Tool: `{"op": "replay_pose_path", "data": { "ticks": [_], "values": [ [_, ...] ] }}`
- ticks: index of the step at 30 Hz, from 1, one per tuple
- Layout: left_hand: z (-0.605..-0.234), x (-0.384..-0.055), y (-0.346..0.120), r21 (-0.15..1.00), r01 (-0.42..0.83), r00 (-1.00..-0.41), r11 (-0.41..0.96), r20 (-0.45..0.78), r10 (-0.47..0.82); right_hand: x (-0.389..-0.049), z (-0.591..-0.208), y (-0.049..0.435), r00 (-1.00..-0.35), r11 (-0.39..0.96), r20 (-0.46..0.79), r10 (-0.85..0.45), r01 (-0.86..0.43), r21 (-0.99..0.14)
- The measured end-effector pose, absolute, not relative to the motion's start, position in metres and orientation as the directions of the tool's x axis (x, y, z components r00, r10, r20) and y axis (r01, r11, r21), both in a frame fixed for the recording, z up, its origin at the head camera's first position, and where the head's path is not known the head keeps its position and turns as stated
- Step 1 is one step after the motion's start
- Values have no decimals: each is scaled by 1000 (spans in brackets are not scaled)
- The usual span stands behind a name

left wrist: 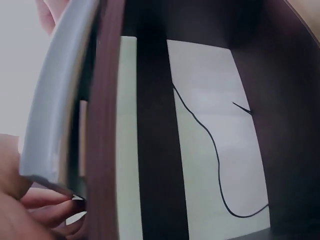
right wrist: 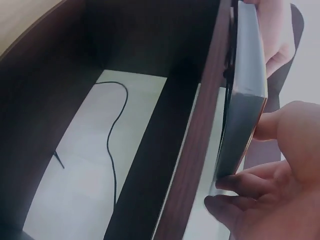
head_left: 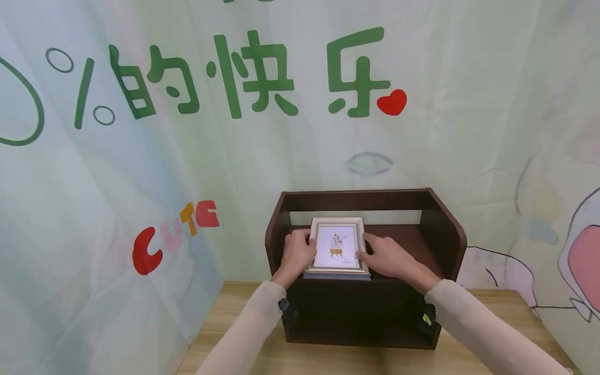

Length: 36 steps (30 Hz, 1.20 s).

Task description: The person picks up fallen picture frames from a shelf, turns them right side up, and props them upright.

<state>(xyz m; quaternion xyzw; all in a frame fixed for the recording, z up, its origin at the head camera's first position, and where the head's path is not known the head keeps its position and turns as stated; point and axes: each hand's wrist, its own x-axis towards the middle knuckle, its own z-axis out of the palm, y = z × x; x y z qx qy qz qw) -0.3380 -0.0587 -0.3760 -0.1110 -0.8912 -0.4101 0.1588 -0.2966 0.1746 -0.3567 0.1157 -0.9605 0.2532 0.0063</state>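
Observation:
A pale-framed picture with a potted plant print lies face up, tilted slightly, on the upper shelf of a dark brown desktop rack. My left hand grips its left side. At its right side my right hand holds on, thumb near the front corner and fingers at the edge. From the right wrist view, the side of the picture frame shows fingertips curled at its underside. In the left wrist view the frame's front edge stands just over the shelf board.
The rack stands on a light wood table against a printed cloth backdrop with green characters. Its side panels rise on both sides of my hands. Below the shelf is a dark compartment, with openings through its back.

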Motion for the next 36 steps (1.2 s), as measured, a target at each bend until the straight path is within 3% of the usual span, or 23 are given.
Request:
{"op": "replay_pose_path", "data": {
  "ticks": [8,14,22,30,36],
  "values": [
    [-370,-327,-61,773,325,-923,545,385,4,-297,-355,177,-968,737,175,-182,-252,-627],
    [-362,-318,-64,799,357,-912,484,411,-5,-296,-350,182,-993,620,77,-85,-114,-776],
    [-349,-315,-67,792,384,-894,475,447,-22,-296,-341,185,-996,441,11,-84,-47,-896],
    [-345,-312,-67,786,431,-869,444,494,-32,-292,-336,187,-995,310,71,-77,-91,-946],
    [-341,-315,-67,729,509,-806,459,591,-45,-293,-333,185,-987,343,157,-37,-160,-925]
  ]
}}
